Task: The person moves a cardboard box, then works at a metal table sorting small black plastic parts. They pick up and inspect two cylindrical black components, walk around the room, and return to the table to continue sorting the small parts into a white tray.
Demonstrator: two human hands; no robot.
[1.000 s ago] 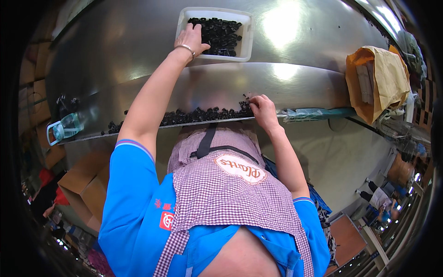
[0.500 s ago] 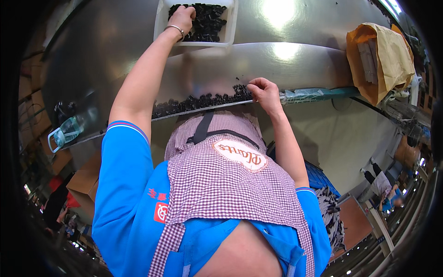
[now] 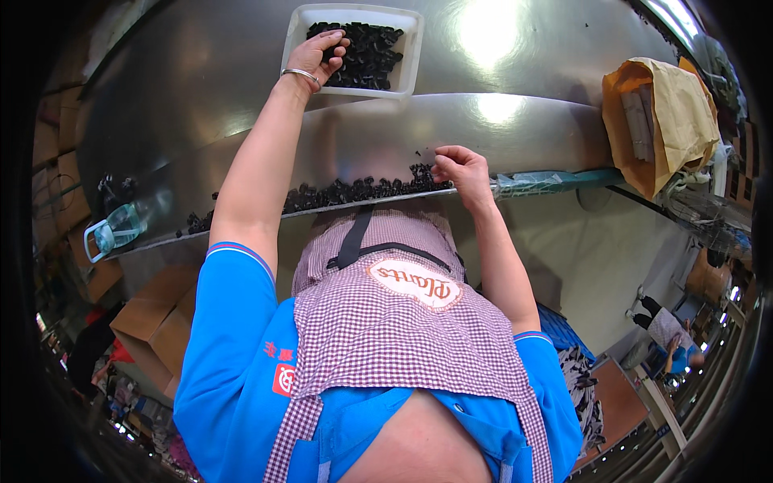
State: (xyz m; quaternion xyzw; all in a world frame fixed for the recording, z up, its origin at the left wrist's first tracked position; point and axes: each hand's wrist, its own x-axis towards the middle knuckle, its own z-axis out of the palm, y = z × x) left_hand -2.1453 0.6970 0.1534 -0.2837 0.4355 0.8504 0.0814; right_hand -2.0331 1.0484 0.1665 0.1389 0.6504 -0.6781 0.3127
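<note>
My left hand [image 3: 320, 58] is over the left side of a white plastic tray [image 3: 419, 50], fingers curled inward. Small black plastic pieces [image 3: 374, 66] lie heaped in that tray. Whether the curled fingers hold a piece is hidden. Along the near edge of the metal table runs a loose band of similar black pieces [image 3: 342, 191]. At the right end of this band, my right hand [image 3: 465, 173] has thumb and forefinger pinched together, too small a gap to show what is between them. One or two tiny black bits [image 3: 419, 153] lie just beyond it.
An open brown paper bag [image 3: 668, 121] stands at the right of the shiny metal table [image 3: 531, 48]. A clear teal-tinted bottle [image 3: 117, 229] lies by the left edge. Cardboard boxes [image 3: 157, 322] are below left. Another person [image 3: 664, 326] is far off right.
The left hand has shifted toward the tray's left side, with its curled fingers now showing more. The right hand stays by the band's end, still pinched. The whole view has moved slightly.
</note>
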